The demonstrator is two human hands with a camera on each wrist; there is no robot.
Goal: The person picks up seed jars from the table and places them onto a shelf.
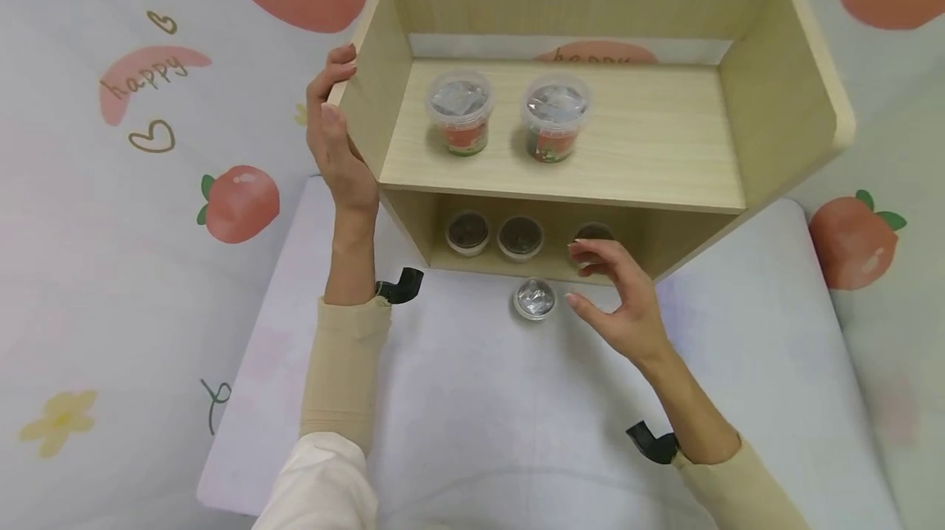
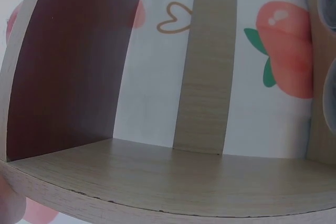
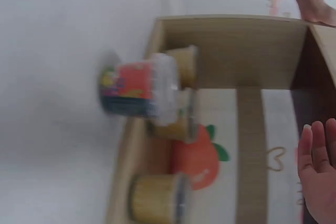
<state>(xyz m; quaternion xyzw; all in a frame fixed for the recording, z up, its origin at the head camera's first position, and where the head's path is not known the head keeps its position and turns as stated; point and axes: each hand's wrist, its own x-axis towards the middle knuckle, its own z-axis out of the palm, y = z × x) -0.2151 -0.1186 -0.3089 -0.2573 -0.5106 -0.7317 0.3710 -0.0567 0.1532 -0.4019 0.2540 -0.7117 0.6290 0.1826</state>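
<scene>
A light wooden two-tier shelf (image 1: 657, 128) stands on the table. My left hand (image 1: 341, 148) grips the edge of its left side panel, thumb toward the front. My right hand (image 1: 627, 300) hovers before the lower tier, thumb and fingers spread apart with nothing between them. Just left of its thumb, a small plastic cup (image 1: 535, 299) with a clear lid stands on the table; its red and dark label shows blurred in the right wrist view. Behind it, dark-topped tubs (image 1: 467, 233) with tan sides line the lower tier, the rightmost partly hidden by my right fingers.
Two clear-lidded cups with red labels, a left one (image 1: 463, 116) and a right one (image 1: 555, 120), stand on the upper tier. A white cloth-covered table (image 1: 472, 407) lies beneath the shelf. Behind hangs a fruit-printed backdrop (image 1: 66, 210).
</scene>
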